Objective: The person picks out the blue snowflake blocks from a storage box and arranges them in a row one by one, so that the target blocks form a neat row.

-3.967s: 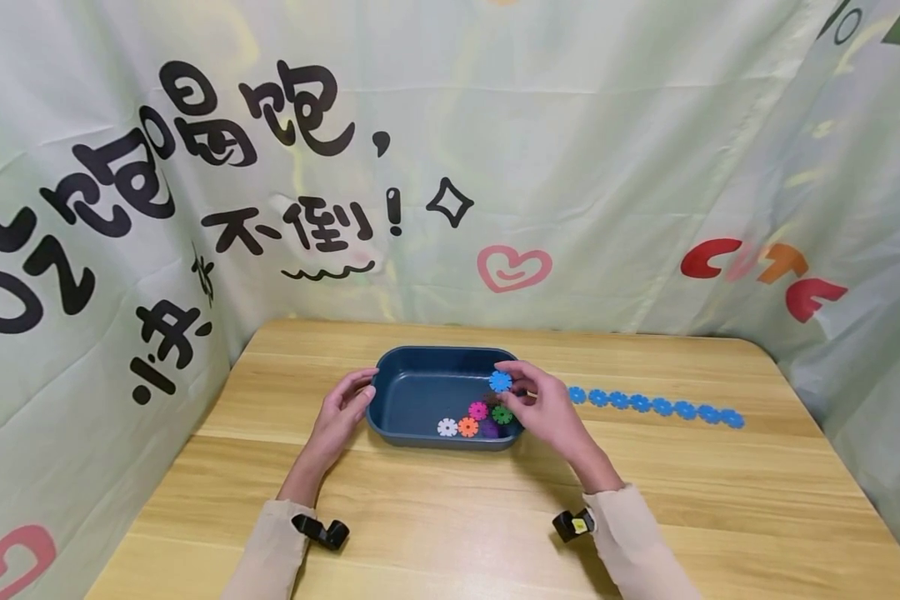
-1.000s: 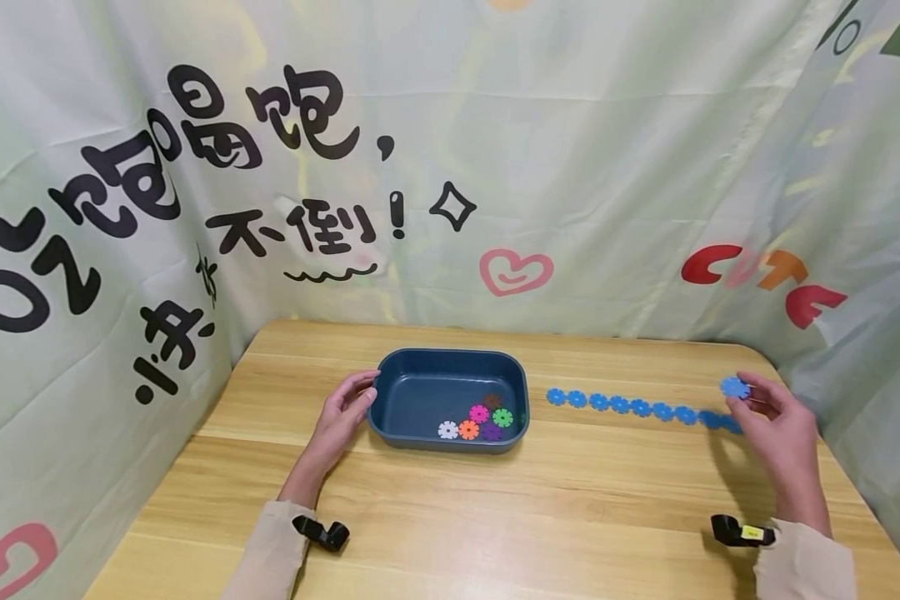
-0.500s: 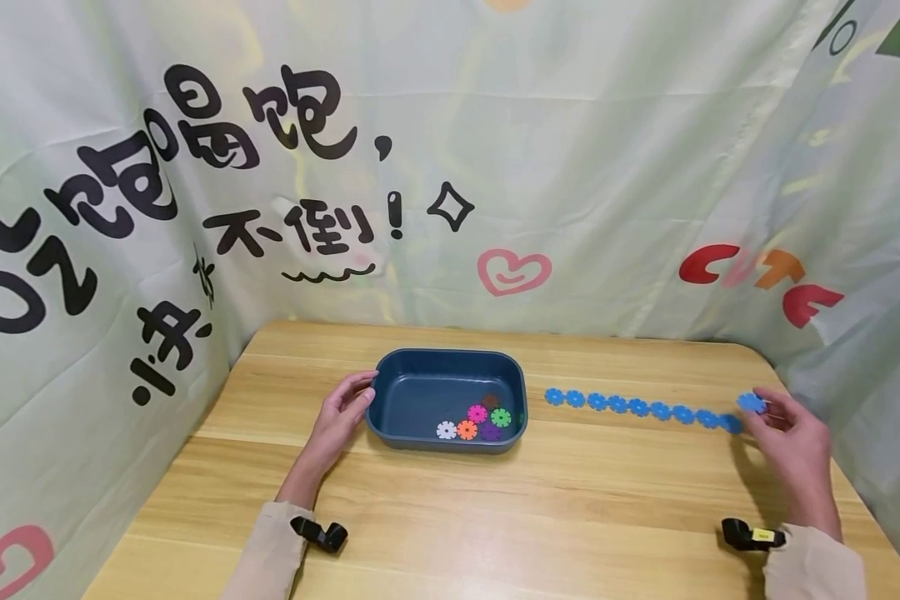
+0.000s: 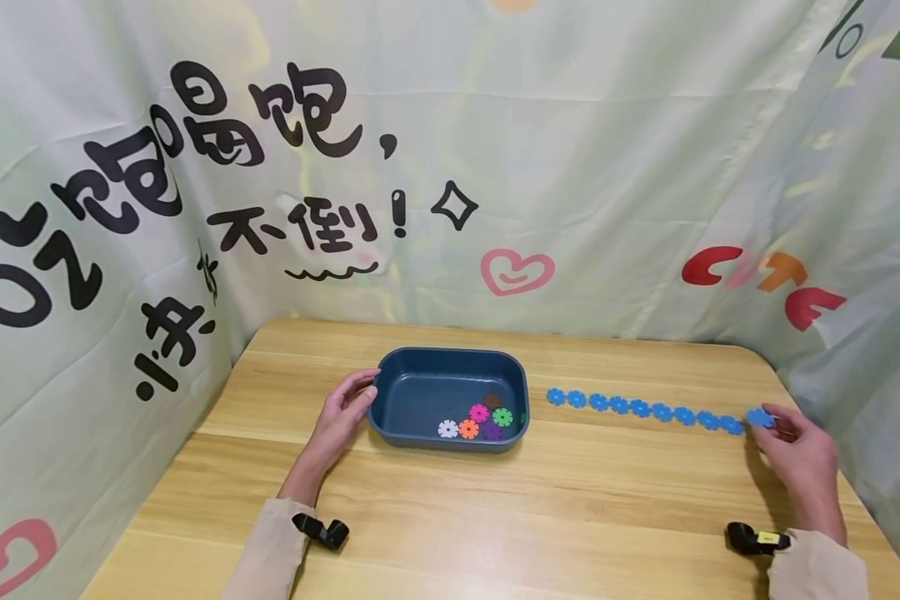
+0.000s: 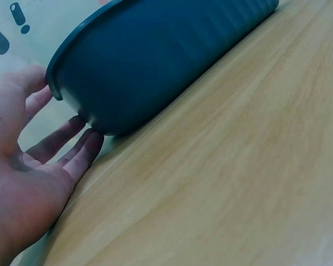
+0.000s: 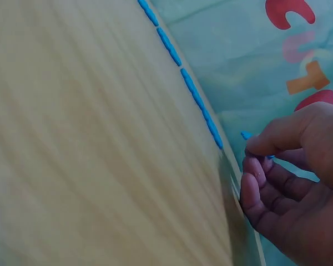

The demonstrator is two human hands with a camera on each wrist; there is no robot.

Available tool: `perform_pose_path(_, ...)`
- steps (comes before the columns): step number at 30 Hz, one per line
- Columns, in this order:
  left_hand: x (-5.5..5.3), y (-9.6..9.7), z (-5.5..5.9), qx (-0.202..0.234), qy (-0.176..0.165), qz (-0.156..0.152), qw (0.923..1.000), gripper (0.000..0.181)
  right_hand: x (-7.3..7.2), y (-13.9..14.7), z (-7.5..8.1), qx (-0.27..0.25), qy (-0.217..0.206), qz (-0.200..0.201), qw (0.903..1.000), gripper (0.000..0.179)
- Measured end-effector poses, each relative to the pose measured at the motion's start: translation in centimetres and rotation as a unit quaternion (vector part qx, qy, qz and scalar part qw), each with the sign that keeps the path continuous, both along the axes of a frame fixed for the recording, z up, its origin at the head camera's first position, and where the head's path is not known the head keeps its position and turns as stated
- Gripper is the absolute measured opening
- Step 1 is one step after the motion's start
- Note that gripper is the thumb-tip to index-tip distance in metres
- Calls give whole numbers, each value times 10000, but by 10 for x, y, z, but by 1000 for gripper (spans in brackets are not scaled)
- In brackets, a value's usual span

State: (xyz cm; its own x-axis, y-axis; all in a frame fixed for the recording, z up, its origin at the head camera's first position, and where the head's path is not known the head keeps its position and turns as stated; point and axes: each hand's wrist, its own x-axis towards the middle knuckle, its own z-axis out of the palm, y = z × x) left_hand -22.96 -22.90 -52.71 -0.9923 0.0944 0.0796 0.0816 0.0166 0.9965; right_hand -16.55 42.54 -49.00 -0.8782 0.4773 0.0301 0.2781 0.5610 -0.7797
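My right hand (image 4: 801, 450) pinches a blue snowflake building disc (image 4: 759, 417) between thumb and fingers, just past the right end of a row of blue snowflake discs (image 4: 641, 408) lying flat on the table. In the right wrist view, the fingers mostly cover the held disc (image 6: 245, 134), which stands above the tabletop. My left hand (image 4: 345, 406) touches the left end of a dark blue tray (image 4: 412, 440). Seen from the left wrist, its fingertips (image 5: 97, 136) rest against the tray's outer wall, and another digit meets the rim.
Inside the tray, toward its right front corner, lie white (image 4: 447, 429), orange (image 4: 468, 429), pink (image 4: 479, 413), green (image 4: 502, 417), purple (image 4: 491, 430) and brown (image 4: 492, 401) discs. A printed curtain (image 4: 607, 167) hangs behind the wooden table (image 4: 450, 517).
My right hand has carried the blue disc from over the tray to beyond the row's right end, lowering it over the last second. The left hand stays at the tray.
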Motion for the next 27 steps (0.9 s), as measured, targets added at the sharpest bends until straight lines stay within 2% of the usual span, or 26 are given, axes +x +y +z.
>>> perform_pose_path(13, -1, 0, -1, 32, 27, -49, 10000, 44, -2, 9, -6, 702, -309, 126, 9970, 51)
perform_pose_path(21, -1, 1, -2, -72, 18, 17, 10000, 43, -2, 9, -4, 695, -610, 189, 9955, 53)
perform_pose_path(27, -1, 1, -1, -97, -10, 56, 9999, 42, -4, 9, -7, 697, -559, 192, 9958, 51)
